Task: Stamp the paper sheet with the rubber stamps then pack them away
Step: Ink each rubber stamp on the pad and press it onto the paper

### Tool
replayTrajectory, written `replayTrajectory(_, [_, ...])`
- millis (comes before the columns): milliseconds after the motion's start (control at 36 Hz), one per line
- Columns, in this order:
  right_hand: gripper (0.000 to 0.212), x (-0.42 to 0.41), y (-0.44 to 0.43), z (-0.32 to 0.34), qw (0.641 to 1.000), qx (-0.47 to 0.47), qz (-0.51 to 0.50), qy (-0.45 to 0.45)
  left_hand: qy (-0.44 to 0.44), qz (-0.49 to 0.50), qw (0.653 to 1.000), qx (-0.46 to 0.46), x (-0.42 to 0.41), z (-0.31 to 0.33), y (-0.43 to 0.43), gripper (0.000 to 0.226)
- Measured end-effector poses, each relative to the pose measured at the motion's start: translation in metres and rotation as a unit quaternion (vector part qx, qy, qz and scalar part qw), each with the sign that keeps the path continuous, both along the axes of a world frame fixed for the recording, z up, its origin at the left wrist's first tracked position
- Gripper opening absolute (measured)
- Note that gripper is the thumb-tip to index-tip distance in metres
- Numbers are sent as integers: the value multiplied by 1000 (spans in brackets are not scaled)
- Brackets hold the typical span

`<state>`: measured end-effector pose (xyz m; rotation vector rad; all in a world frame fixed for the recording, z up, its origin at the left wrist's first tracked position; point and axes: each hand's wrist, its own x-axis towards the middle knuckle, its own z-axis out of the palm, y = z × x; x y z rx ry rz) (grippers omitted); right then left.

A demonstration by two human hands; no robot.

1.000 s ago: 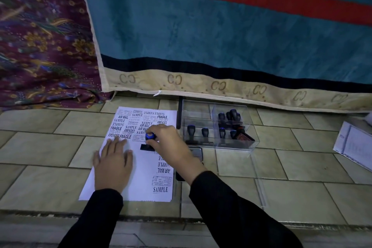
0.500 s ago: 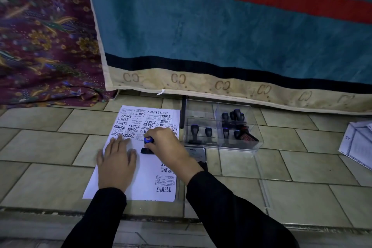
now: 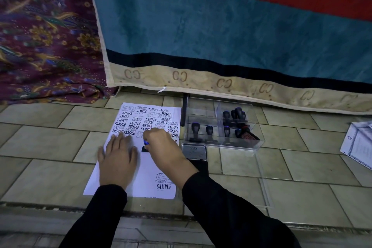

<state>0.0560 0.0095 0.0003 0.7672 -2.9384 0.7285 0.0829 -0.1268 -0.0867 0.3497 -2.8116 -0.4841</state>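
Head view: left hand [image 3: 117, 161] flat on paper sheet [image 3: 149, 171] by its left edge, right hand [image 3: 163, 147] gripping stamp [image 3: 144, 148] on bare middle.

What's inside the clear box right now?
The clear box holds upright dark-handled stamps in several compartments and a tilted red-and-black item at its right. The back cluster overlaps, so the exact count is unclear.

Beige tiled floor [image 3: 50, 139], teal red-striped blanket [image 3: 221, 32] hanging beside maroon floral cloth [image 3: 44, 32].

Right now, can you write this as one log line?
left hand: flat on paper sheet | right hand: grips rubber stamp, pressed on sheet | clear box: other stamps inside
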Motion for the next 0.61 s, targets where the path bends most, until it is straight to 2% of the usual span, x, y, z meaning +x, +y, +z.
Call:
replayTrajectory(83, [23, -3, 1, 0, 1000, -15, -17, -17, 1, 3, 1000, 7, 0, 1, 0, 40])
replayTrajectory(222, [3, -2, 3, 1, 999, -34, -11, -28, -3, -1, 1000, 16, 1, 5, 1, 40])
replayTrajectory(361, [15, -1, 9, -4, 998, -57, 2, -23, 4, -1, 1000, 19, 0, 5, -2, 41])
replayTrajectory(444, [21, -6, 18, -1, 992, -126, -24, -8, 3, -3, 1000, 16, 1, 4, -2, 50])
replayTrajectory(528, [24, -15, 38, 16, 977, -197, -70, 47, 1, -6, 1000, 21, 2, 3, -2, 43])
replayTrajectory(611, [29, -27, 70, 37, 965, -210, -118, 106, 2, -3, 1000, 24, 1, 4, -2, 41])
